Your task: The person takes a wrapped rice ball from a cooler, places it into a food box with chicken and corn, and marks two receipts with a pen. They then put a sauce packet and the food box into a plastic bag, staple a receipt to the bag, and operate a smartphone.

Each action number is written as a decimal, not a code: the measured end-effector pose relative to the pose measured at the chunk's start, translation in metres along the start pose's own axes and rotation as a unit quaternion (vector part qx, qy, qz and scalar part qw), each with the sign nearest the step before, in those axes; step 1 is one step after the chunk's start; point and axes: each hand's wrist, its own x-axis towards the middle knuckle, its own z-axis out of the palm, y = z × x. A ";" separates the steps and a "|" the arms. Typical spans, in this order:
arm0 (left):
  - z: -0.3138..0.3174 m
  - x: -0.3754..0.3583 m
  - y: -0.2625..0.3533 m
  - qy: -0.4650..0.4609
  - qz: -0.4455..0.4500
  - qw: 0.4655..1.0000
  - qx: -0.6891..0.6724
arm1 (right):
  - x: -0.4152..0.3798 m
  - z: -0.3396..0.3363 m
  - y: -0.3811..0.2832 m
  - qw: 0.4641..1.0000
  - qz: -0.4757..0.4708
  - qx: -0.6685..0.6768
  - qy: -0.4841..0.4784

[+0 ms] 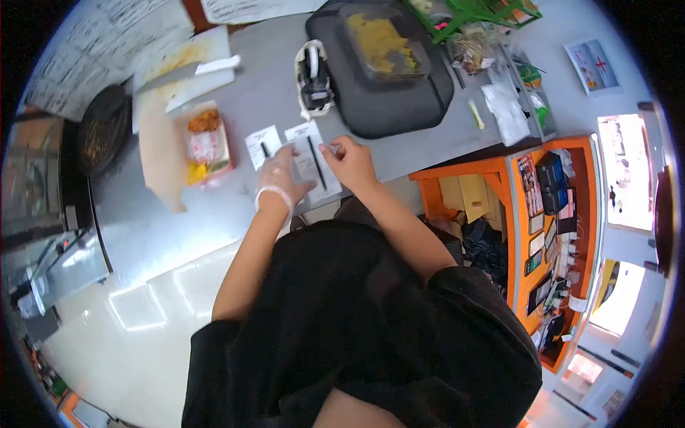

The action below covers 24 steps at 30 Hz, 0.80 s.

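My left hand (278, 177), in a clear plastic glove, is over the lower part of two printed paper slips, its fingers apart. The smaller slip (266, 137) has a short dark object on it; across the longer slip (298, 135) lies a thin black stick like a pen (316, 162). Bare, my right hand (348, 162) is just right of the longer slip, thumb and fingers curled together; anything between them is too small to see. Left of my hands stands an open food box (226, 148) with a fried piece (204, 121), a wrapped white portion and a yellow packet.
A knife (217, 65) rests on a stained white board (214, 43) at the back left. Behind the slips is a black device in a pale holder (314, 78). A dark padded case (396, 114) bears a clear container of yellow food (385, 46). Orange shelving (510, 185) stands right.
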 end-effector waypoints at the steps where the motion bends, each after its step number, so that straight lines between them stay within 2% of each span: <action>1: 0.000 -0.002 -0.005 0.042 0.030 0.998 -0.024 | 0.004 -0.009 0.005 0.998 -0.013 0.021 0.051; 4: -0.004 -0.023 -0.019 0.167 0.034 0.979 -0.116 | 0.020 -0.058 0.009 0.982 0.021 0.104 0.154; 8: -0.012 -0.016 0.003 0.226 0.015 0.945 -0.236 | 0.099 -0.160 0.097 0.950 0.009 0.027 0.312; 10: 0.005 -0.003 0.012 0.272 0.022 0.899 -0.343 | 0.137 -0.207 0.143 0.939 0.037 0.026 0.342; 13: 0.026 0.032 0.073 0.296 0.065 0.870 -0.390 | 0.180 -0.270 0.201 0.941 0.028 -0.031 0.337; 16: 0.035 0.073 0.142 0.275 0.125 0.898 -0.319 | 0.225 -0.312 0.256 0.955 -0.005 -0.106 0.278; 17: 0.044 0.102 0.172 0.254 0.164 0.899 -0.317 | 0.244 -0.328 0.283 0.961 0.031 -0.108 0.252; 18: 0.057 0.129 0.204 0.232 0.158 0.909 -0.309 | 0.248 -0.339 0.303 0.969 0.037 -0.102 0.221; 20: 0.066 0.178 0.263 0.171 0.174 0.945 -0.219 | 0.230 -0.339 0.331 0.982 0.053 -0.087 0.157; 22: 0.078 0.225 0.308 0.122 0.176 0.961 -0.177 | 0.194 -0.330 0.319 0.992 0.077 -0.072 0.067; 24: 0.097 0.274 0.350 0.075 0.179 0.975 -0.112 | 0.167 -0.321 0.341 0.994 0.047 -0.020 0.093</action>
